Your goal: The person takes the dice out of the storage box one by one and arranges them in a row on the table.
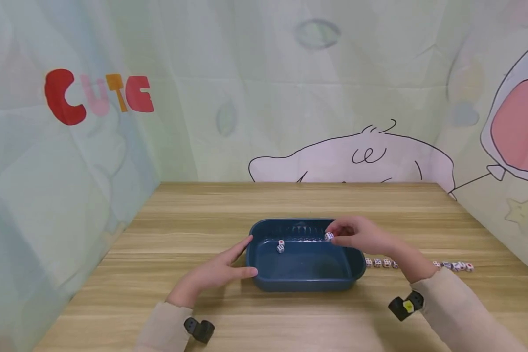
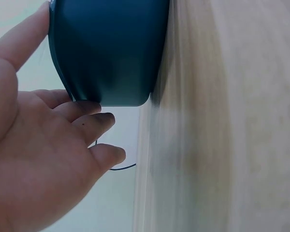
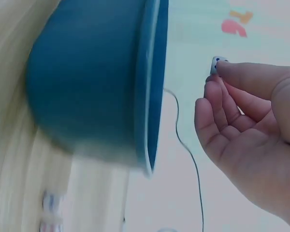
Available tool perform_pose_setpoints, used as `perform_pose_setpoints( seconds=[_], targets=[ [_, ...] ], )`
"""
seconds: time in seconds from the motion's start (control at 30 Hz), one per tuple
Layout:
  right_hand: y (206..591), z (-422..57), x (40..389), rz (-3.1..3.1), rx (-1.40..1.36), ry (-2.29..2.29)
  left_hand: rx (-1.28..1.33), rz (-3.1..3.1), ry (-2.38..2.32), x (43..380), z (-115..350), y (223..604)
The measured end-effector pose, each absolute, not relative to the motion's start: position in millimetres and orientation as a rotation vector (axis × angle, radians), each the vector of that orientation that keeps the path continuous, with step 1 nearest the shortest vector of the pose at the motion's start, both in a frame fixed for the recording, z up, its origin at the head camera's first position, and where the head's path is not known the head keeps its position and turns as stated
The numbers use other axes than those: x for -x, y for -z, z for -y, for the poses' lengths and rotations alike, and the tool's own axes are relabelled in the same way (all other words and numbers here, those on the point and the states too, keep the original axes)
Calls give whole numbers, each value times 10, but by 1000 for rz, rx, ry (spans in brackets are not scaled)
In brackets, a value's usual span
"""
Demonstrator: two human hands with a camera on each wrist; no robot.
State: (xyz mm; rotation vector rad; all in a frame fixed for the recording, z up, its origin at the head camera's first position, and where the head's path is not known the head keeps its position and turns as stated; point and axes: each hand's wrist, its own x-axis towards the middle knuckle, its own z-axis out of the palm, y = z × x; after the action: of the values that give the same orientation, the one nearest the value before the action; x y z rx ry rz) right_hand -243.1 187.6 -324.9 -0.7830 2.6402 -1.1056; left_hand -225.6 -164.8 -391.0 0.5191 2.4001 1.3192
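A dark blue rectangular tub (image 1: 305, 264) stands on the table. My left hand (image 1: 220, 268) rests against its left end, fingers spread and fairly straight, thumb at the near corner of the rim; in the left wrist view the fingertips (image 2: 94, 107) touch the outer wall. Between thumb and fingertips, my right hand (image 1: 364, 236) pinches a white die (image 1: 329, 236) over the right part of the tub. The right wrist view shows that die (image 3: 217, 64) above the rim level. Two dice (image 1: 280, 246) lie close together inside the tub, left of its middle.
A row of dice (image 1: 377, 263) runs to the right from the tub's right end, its middle hidden by my right forearm. More of these dice (image 1: 459, 266) show beyond the sleeve. The wooden table (image 1: 193, 205) meets a printed cloth backdrop (image 1: 193, 122) at the back.
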Motion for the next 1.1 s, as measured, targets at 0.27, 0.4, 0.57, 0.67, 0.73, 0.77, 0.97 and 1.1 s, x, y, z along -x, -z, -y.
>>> perform_pose_setpoints(
  seconds=[0.27, 0.4, 0.57, 0.67, 0.73, 0.77, 0.97, 1.1],
  targets=[
    [3197, -2401, 2302, -2659, 743, 1144, -514, -2404, -1317, 2248, 1658, 3906],
    [3213, -2663, 2244, -2733, 673, 1108, -520, -2402, -1316, 2245, 1663, 3899],
    [3267, -3007, 2172, -2846, 616, 1035, -525, -2399, -1316, 2240, 1658, 3882],
    [3307, -3226, 2153, -2909, 568, 985, -526, -2405, -1312, 2238, 1654, 3871],
    [3332, -3377, 2149, -2948, 505, 939, -523, -2404, -1314, 2236, 1654, 3866],
    [3343, -3454, 2148, -2964, 475, 918, -522, -2403, -1315, 2236, 1655, 3864],
    [3435, -3875, 2132, -3001, 278, 831, -519, -2396, -1320, 2232, 1669, 3850],
    [3502, -4096, 2145, -3004, 179, 764, -520, -2391, -1324, 2231, 1674, 3844]
  ],
)
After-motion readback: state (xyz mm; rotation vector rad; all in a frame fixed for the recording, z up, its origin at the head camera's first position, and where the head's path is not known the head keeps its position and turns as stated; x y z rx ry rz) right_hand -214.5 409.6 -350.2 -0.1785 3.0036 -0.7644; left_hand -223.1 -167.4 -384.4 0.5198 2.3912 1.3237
